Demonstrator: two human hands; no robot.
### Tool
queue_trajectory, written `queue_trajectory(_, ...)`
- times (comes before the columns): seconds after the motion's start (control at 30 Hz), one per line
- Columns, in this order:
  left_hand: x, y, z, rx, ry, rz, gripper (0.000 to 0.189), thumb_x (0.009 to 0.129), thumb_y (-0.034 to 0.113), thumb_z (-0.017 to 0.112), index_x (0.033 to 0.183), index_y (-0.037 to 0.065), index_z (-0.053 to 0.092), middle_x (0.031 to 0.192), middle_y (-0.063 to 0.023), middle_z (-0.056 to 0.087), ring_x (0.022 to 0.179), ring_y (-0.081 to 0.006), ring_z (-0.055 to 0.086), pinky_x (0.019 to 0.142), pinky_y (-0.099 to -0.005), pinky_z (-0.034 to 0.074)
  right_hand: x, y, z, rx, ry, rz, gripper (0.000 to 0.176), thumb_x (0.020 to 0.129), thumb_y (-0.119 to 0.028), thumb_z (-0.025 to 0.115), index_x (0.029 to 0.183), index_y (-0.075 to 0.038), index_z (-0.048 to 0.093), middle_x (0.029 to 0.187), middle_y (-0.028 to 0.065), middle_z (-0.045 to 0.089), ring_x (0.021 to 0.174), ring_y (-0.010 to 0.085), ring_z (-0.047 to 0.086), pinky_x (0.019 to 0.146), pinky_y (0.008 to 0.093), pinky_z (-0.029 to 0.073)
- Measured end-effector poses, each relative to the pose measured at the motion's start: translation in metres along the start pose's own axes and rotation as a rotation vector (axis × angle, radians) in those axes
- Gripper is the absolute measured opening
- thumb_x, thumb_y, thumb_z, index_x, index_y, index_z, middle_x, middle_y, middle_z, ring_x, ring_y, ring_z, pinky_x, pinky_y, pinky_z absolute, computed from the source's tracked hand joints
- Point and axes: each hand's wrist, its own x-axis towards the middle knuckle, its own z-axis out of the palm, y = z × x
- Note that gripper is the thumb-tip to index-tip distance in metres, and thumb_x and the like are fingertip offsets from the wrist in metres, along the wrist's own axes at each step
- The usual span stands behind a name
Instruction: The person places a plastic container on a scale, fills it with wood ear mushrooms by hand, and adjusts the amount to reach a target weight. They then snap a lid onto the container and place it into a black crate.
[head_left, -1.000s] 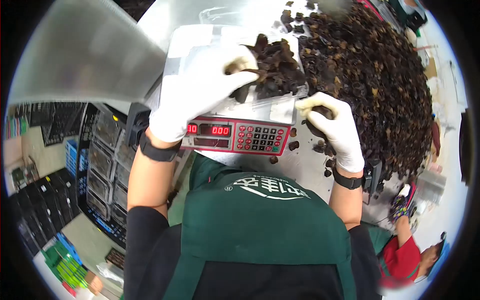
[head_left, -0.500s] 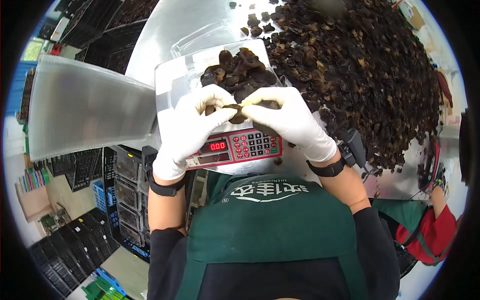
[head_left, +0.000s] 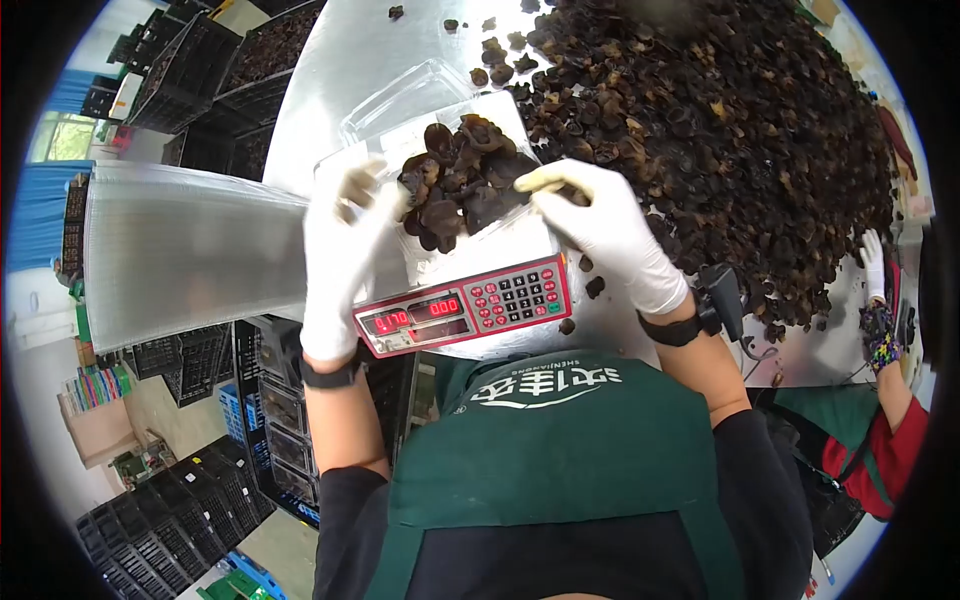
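Since the earlier view half a second ago, your hands have parted: they no longer meet over one piece at the near edge of the tray but stand to either side of it. Your left hand is spread loosely at the tray's left rim, gripping nothing that can be made out. Your right hand is curled, fingertips resting on the right flank of the wood-ear fungus; whether it pinches a piece cannot be told. The tray sits on the platform of the scale, whose red digits are lit. Filling appears largely done, since the fungus is mounded above the rim, but the lid lies open and the loose heap on the steel table is large. The tray's long axis runs roughly across your front, rising toward your right; the lid opens away from you. A co-worker's hand works the heap's far edge.
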Motion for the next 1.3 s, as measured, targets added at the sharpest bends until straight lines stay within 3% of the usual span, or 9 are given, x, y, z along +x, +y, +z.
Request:
queue_trajectory(0.13,0.063,-0.098,0.003,0.269,0.168,-0.140,0.053,0.089,0.013,0.072,0.136,0.001,0.052,0.087,-0.0046,0.063,0.070,-0.0112,0.059,0.064,-0.0286,0.051,0.013,0.027,-0.017,0.072,0.081,-0.113,0.019,0.090,-0.005,0.062,0.104,-0.003,0.074,0.091,0.0029,0.072,0.077,0.0058,0.060,0.070,0.0218,0.049)
queue_trajectory(0.27,0.069,-0.115,0.014,0.167,0.290,-0.014,0.063,0.090,0.006,0.063,0.148,0.004,0.038,0.091,-0.0076,0.063,0.077,-0.0119,0.060,0.070,-0.0275,0.052,0.012,0.024,-0.028,0.092,0.037,0.138,0.017,0.093,-0.012,0.064,0.104,-0.002,0.074,0.082,0.0000,0.068,0.069,0.0033,0.057,0.060,0.0187,0.044)
queue_trajectory(0.37,0.029,-0.025,0.009,-0.183,0.269,0.035,0.059,0.088,-0.003,0.053,0.145,0.004,0.045,0.106,-0.0092,0.064,0.093,-0.0127,0.061,0.084,-0.0292,0.051,0.015,0.021,-0.031,0.099,0.040,0.181,0.018,0.095,-0.016,0.064,0.103,-0.003,0.073,0.078,-0.0016,0.067,0.065,0.0025,0.054,0.055,0.0179,0.040)
queue_trajectory(0.47,-0.014,-0.010,-0.006,0.193,0.093,0.208,0.063,0.074,-0.012,0.043,0.131,0.006,0.063,0.132,-0.0115,0.059,0.123,-0.0252,0.055,0.110,-0.0362,0.038,0.019,0.021,-0.028,0.116,0.019,0.134,0.023,0.091,-0.017,0.069,0.109,-0.004,0.074,0.080,-0.0008,0.067,0.067,0.0027,0.054,0.059,0.0203,0.044)
queue_trajectory(0.6,-0.063,0.000,-0.004,0.357,-0.080,0.211,0.062,0.076,-0.010,0.042,0.128,0.011,0.067,0.140,-0.0152,0.051,0.130,-0.0301,0.048,0.113,-0.0377,0.035,0.019,0.017,-0.021,0.060,-0.176,0.021,0.029,0.092,-0.014,0.065,0.118,-0.004,0.072,0.078,-0.0017,0.065,0.069,0.0031,0.053,0.061,0.0206,0.043)
queue_trajectory(0.77,-0.080,-0.016,0.017,0.254,0.101,0.152,0.041,0.085,0.007,0.068,0.126,0.013,0.069,0.132,-0.0142,0.057,0.117,-0.0307,0.050,0.104,-0.0395,0.041,0.020,0.029,-0.036,0.121,-0.002,-0.003,0.027,0.099,-0.020,0.056,0.111,-0.002,0.073,0.075,-0.0027,0.062,0.066,0.0031,0.051,0.057,0.0191,0.039)
queue_trajectory(0.93,-0.090,-0.022,0.023,0.050,0.096,-0.049,0.047,0.088,0.004,0.070,0.134,0.012,0.062,0.100,-0.0033,0.055,0.085,-0.0104,0.054,0.074,-0.0240,0.049,0.022,0.010,-0.022,-0.069,-0.127,0.238,0.024,0.098,-0.025,0.062,0.096,-0.002,0.072,0.069,-0.0025,0.062,0.063,0.0038,0.051,0.056,0.0222,0.039)
queue_trajectory(1.13,-0.082,-0.030,0.013,-0.654,-0.137,-0.329,0.078,0.091,0.006,0.064,0.158,0.012,0.024,0.080,-0.0009,0.062,0.067,-0.0081,0.059,0.064,-0.0220,0.050,0.033,0.020,-0.011,0.020,-0.279,0.069,0.032,0.100,-0.023,0.054,0.076,-0.003,0.062,0.065,-0.0012,0.056,0.058,0.0067,0.048,0.056,0.0239,0.037)
queue_trajectory(1.3,-0.099,-0.042,0.020,-0.855,0.020,-0.206,0.073,0.091,0.000,0.053,0.157,0.011,0.024,0.080,-0.0042,0.061,0.067,-0.0096,0.057,0.064,-0.0236,0.049,0.020,0.032,-0.003,0.025,-0.287,0.126,0.028,0.099,-0.018,0.055,0.077,-0.003,0.062,0.066,-0.0016,0.056,0.058,0.0052,0.046,0.055,0.0216,0.034)
